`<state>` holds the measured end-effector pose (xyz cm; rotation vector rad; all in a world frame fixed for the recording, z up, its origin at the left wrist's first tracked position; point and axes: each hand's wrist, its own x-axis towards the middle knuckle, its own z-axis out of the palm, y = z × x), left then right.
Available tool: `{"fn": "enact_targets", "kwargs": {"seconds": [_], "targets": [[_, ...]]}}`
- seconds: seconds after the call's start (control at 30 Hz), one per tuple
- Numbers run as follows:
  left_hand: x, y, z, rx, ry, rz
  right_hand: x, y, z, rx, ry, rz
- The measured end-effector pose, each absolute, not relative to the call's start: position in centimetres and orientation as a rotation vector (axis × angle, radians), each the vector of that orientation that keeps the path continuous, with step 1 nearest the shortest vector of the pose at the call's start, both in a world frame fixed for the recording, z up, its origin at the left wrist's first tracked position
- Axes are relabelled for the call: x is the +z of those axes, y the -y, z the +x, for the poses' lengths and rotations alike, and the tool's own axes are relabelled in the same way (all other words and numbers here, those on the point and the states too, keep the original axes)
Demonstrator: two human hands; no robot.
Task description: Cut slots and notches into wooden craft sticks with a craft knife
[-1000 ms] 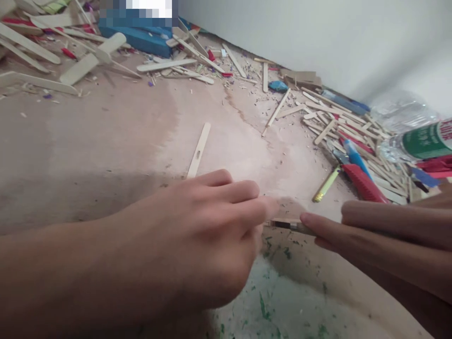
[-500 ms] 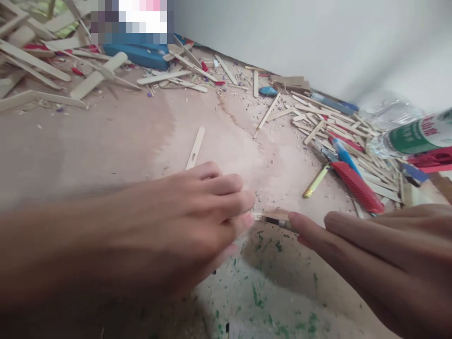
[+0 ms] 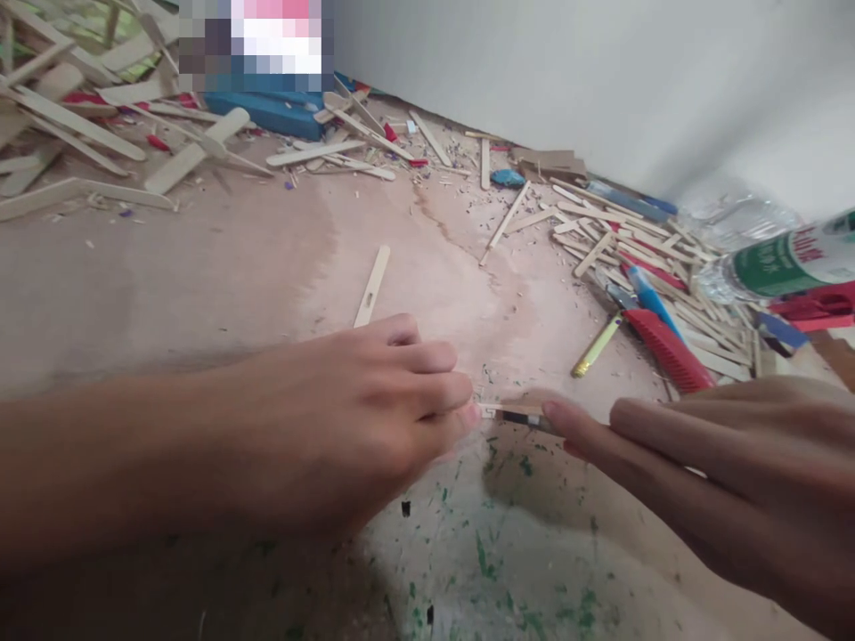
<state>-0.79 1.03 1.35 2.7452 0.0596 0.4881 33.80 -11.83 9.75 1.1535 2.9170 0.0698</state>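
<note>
My left hand (image 3: 374,414) is closed, thumb and fingertips pinching the end of a narrow wooden craft stick (image 3: 490,409). A small notch shows in the stick just beyond my thumb. My right hand (image 3: 708,472) grips a slim craft knife (image 3: 525,418), its index finger stretched along the top. The dark blade lies against the stick; the knife's handle is mostly hidden by the hand. Above my left knuckles, another craft stick (image 3: 372,285) with a small slot cut in it lies flat on the table.
Craft sticks lie heaped at left (image 3: 80,133) and right. A red utility knife (image 3: 668,349), a yellow strip (image 3: 597,345) and a plastic water bottle (image 3: 768,263) are on the right. A blue block (image 3: 267,114) stands near the wall (image 3: 567,71). Shavings and green paint marks dot the table.
Both hands stay almost in place, still holding the stick and knife. My left hand has shifted slightly downward, and the view has moved a little.
</note>
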Motion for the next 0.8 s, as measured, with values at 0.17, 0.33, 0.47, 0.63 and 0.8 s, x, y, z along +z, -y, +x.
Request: {"fn": "enact_targets", "kwargs": {"seconds": [0.17, 0.33, 0.47, 0.63, 0.8], "targets": [[0.8, -1.3, -0.5, 0.539, 0.009, 2.736, 10.3, 12.0, 33.0, -0.013, -2.94, 1.11], [0.9, -1.3, -0.4, 0.5, 0.006, 2.747, 10.0, 11.6, 32.9, -0.14, -2.903, 1.178], [1.2, -1.2, -0.5, 0.47, -0.015, 2.743, 9.4, 11.4, 33.1, -0.172, -2.945, 1.217], [0.7, -1.2, -0.6, 0.519, -0.015, 2.744, 9.7, 10.7, 33.5, -0.1, -2.979, 1.142], [0.3, -1.2, -0.9, 0.552, -0.012, 2.722, 10.4, 10.0, 33.5, -0.024, -3.009, 1.024]]}}
